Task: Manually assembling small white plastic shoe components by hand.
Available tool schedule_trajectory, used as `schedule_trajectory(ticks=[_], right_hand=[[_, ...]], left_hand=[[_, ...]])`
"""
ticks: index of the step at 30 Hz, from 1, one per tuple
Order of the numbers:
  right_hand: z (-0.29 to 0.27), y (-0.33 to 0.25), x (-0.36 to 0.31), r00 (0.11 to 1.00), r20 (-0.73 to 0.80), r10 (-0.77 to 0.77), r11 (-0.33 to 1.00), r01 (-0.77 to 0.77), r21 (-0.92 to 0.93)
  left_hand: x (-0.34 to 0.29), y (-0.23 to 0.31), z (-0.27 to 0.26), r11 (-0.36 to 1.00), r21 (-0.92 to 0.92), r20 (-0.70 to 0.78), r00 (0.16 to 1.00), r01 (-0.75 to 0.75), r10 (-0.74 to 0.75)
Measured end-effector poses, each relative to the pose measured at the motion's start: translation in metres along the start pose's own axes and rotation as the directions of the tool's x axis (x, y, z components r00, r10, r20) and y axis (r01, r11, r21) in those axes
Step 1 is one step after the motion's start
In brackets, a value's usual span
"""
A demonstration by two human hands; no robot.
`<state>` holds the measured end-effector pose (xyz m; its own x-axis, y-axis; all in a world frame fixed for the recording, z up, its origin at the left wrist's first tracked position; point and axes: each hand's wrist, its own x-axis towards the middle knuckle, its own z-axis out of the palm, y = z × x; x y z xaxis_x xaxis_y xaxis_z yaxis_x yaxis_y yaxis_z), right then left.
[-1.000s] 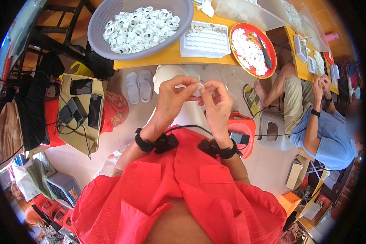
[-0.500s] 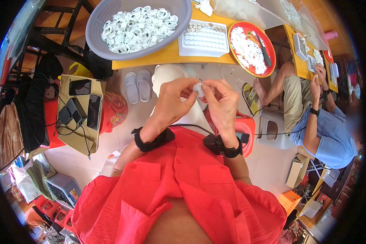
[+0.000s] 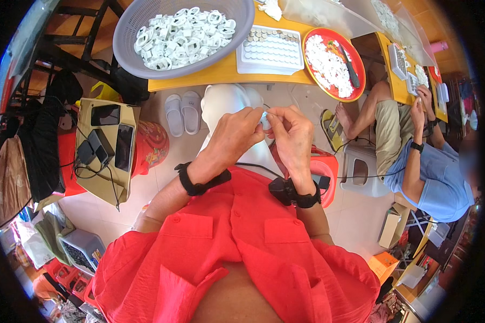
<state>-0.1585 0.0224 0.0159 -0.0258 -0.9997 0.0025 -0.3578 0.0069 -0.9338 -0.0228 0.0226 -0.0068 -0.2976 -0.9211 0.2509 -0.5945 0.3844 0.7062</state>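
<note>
Over my lap, both hands pinch one small white plastic part (image 3: pixel 265 120), which shows a bluish glow. My left hand (image 3: pixel 233 134) closes on its left side, fingers curled. From the right, my right hand (image 3: pixel 292 132) grips it between thumb and forefinger. Most of the part is hidden by my fingertips. Beyond my hands, on the yellow table (image 3: pixel 210 79), a grey basket (image 3: pixel 129 51) holds many white plastic rings or frames (image 3: pixel 186 40). Beside it lies a white tray (image 3: pixel 269 65) with rows of round pieces. A red round tray (image 3: pixel 362 64) carries small white parts (image 3: pixel 328 67).
A black-handled tool (image 3: pixel 351 70) lies across the red tray. At left, a cardboard box (image 3: pixel 105 172) holds phones and a black adapter. Slippers (image 3: pixel 183 116) rest on the floor. To the right, a co-worker in a blue shirt (image 3: pixel 431 183) works at another table. A cable (image 3: pixel 355 176) runs between us.
My left hand has turned, and its fingers now curl further over the white part. A bluish glow now shows on the part. My right hand has shifted slightly left.
</note>
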Motion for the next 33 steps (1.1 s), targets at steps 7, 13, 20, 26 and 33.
schedule_trajectory(ticks=[7, 13, 20, 26, 33], right_hand=[[0.002, 0.011, -0.001, 0.998, 0.014, 0.061, 0.986, -0.063, 0.155], [0.002, 0.010, 0.003, 0.988, 0.045, 0.146, 0.874, -0.151, 0.463], [0.012, 0.007, 0.007, 0.995, -0.005, 0.104, 0.851, -0.086, 0.518], [0.024, 0.010, 0.003, 0.994, -0.101, 0.039, 0.940, -0.002, 0.342], [0.038, 0.002, 0.008, 0.980, -0.124, -0.153, 0.985, 0.162, 0.064]], left_hand=[[-0.001, -0.008, 0.007, 0.986, -0.163, -0.060, 0.998, 0.011, -0.021], [0.001, -0.006, 0.007, 0.721, -0.649, -0.026, 0.940, 0.243, -0.340], [0.008, 0.001, -0.002, 0.321, -0.900, 0.120, 0.875, 0.295, -0.468], [0.011, -0.005, -0.005, 0.376, -0.878, 0.058, 0.847, 0.295, -0.528], [0.008, -0.018, -0.013, 0.282, -0.922, 0.072, 0.835, 0.264, -0.545]])
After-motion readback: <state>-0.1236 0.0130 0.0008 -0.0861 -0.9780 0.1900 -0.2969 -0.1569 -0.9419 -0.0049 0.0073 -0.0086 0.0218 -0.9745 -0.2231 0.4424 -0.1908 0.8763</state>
